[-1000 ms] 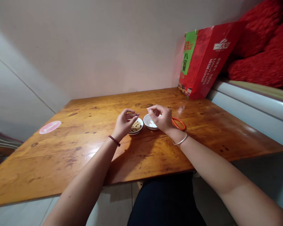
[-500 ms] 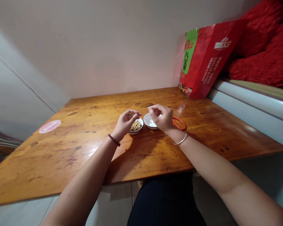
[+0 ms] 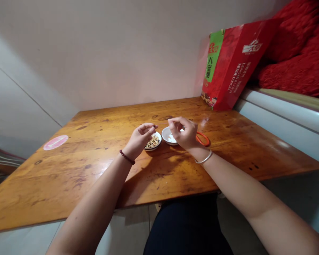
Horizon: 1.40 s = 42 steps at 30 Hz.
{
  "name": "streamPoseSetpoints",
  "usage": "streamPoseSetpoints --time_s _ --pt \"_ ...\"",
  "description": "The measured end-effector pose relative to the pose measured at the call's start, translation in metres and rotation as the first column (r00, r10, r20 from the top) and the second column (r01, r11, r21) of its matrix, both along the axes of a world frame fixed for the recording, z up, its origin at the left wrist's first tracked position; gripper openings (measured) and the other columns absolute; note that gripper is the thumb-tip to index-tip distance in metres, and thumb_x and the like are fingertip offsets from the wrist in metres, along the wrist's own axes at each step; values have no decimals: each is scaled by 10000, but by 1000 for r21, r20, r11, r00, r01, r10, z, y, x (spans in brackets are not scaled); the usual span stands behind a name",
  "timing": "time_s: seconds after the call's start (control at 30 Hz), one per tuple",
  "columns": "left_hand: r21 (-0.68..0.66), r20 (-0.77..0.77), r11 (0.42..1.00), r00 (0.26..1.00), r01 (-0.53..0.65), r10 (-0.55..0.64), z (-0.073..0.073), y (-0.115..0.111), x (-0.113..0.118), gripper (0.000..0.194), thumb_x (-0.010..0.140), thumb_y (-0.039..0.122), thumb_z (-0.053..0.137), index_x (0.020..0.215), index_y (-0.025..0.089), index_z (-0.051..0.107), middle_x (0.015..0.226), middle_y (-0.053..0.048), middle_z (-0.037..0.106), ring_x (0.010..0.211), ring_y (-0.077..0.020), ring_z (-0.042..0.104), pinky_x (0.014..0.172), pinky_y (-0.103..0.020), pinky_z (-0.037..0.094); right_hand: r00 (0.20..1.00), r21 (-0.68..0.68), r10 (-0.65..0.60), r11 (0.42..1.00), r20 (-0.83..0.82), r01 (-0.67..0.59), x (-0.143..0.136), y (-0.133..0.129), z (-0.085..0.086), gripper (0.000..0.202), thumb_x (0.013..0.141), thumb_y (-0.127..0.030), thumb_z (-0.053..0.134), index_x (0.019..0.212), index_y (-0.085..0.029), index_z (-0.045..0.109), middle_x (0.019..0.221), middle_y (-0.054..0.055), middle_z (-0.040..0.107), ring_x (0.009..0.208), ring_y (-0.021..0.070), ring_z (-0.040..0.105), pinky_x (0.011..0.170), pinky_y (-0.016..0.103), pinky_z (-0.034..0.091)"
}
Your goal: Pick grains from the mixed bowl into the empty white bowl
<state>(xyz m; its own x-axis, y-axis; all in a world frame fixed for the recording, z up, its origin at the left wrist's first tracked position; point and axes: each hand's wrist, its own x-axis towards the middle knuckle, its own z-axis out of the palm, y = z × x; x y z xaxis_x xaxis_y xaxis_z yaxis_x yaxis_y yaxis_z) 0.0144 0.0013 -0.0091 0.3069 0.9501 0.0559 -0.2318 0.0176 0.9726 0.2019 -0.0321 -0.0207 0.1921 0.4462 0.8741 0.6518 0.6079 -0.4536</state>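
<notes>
My left hand (image 3: 143,136), a dark red bead bracelet at its wrist, is closed in a pinch above a small bowl of mixed beans (image 3: 153,142). A tiny dark bean (image 3: 155,126) shows at its fingertips. My right hand (image 3: 184,131), wearing a silver bangle, has thumb and forefinger pressed together over a second white bowl (image 3: 167,134). What that pinch holds, if anything, is too small to make out. A few small pale and brownish bits lie in the second bowl, which the right hand partly covers. The two hands are apart.
An orange ring-shaped loop (image 3: 203,139) lies right of the bowls on the wooden table (image 3: 82,170). A red and green carton (image 3: 234,67) stands at the back right by the wall. Red fluffy cloth (image 3: 295,67) rests beside it. A pink round sticker (image 3: 55,142) is at left.
My left hand has shifted slightly left, and the dark bean now shows at its fingertips. My right hand has moved slightly to the right. The bowls stay where they were.
</notes>
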Motion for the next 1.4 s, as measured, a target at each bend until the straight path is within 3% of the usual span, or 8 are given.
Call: streamPoseSetpoints --time_s 0.17,0.43,1.27,1.4 --pt "-66 74 998 997 16 -11 4 -2 0 533 487 397 989 874 187 688 972 -13 739 731 -70 615 593 -148 465 1000 44 11 999 26 -12 0 -2 1 230 943 -373 593 823 -224 722 671 3 708 510 104 546 565 263 456" --pt "-8 39 1000 999 14 -14 3 -3 1 481 541 398 972 833 183 657 770 36 631 634 -54 536 557 -147 435 999 72 14 997 30 -16 -1 -3 0 218 943 -364 597 824 -230 721 640 -6 687 493 104 540 561 269 463" --pt "-1 61 1000 998 13 -13 1 -2 1 458 538 389 967 807 189 654 816 26 662 642 -55 550 574 -155 462 995 24 23 999 98 -26 0 -8 0 238 944 -399 575 833 -254 728 603 -23 653 510 110 538 569 276 472" --pt "2 71 1000 997 20 -20 1 -1 1 457 531 388 970 809 189 665 811 27 667 635 -49 549 574 -151 461 996 65 42 997 83 -48 0 -8 0 202 937 -366 594 829 -249 719 604 -29 653 503 104 532 570 273 466"
